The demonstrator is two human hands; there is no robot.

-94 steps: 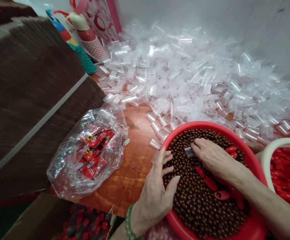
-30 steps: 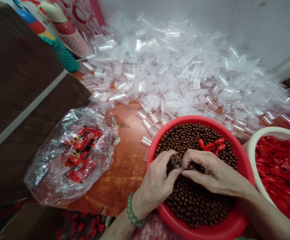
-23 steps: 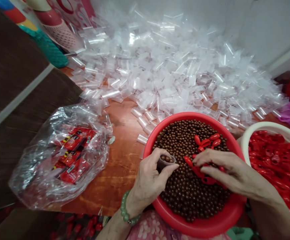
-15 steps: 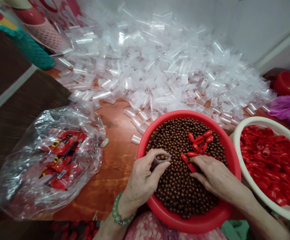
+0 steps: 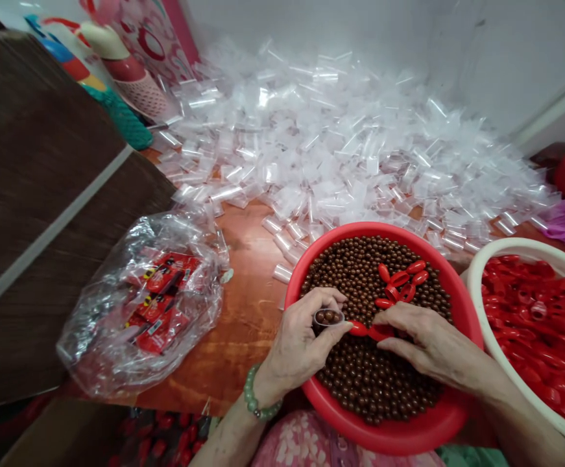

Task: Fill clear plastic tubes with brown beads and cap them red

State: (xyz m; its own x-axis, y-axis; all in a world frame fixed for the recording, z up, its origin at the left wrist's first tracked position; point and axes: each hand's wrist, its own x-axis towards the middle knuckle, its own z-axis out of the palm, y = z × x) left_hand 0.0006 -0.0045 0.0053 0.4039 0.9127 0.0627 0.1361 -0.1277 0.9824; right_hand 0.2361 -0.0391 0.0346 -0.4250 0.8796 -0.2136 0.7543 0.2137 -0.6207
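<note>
My left hand (image 5: pixel 306 340), with a green bead bracelet on the wrist, grips a small clear pouch (image 5: pixel 328 317) whose open mouth shows brown balls inside. It hovers over the left part of a red basin (image 5: pixel 466 311) full of brown balls (image 5: pixel 364 386). To its right, my right hand (image 5: pixel 423 334) pinches a red plastic piece (image 5: pixel 382 332) between thumb and fingers. One red piece (image 5: pixel 358 329) lies between the two hands, near the left thumb. Several more red pieces (image 5: pixel 399 279) rest on the balls just beyond my right fingers.
A white basin (image 5: pixel 479 272) of red pieces stands at the right. Behind lies a wide heap of clear pouches (image 5: pixel 311 143). On the left are a clear bag (image 5: pixel 87 350) holding red packets, a dark box (image 5: pixel 43 194) and a pink perforated container (image 5: pixel 141 91).
The view has swung left, so the scene sits further right. My left hand's pouch is now closer to my right hand, and its mouth shows several balls. A red piece now bridges the gap between them.
</note>
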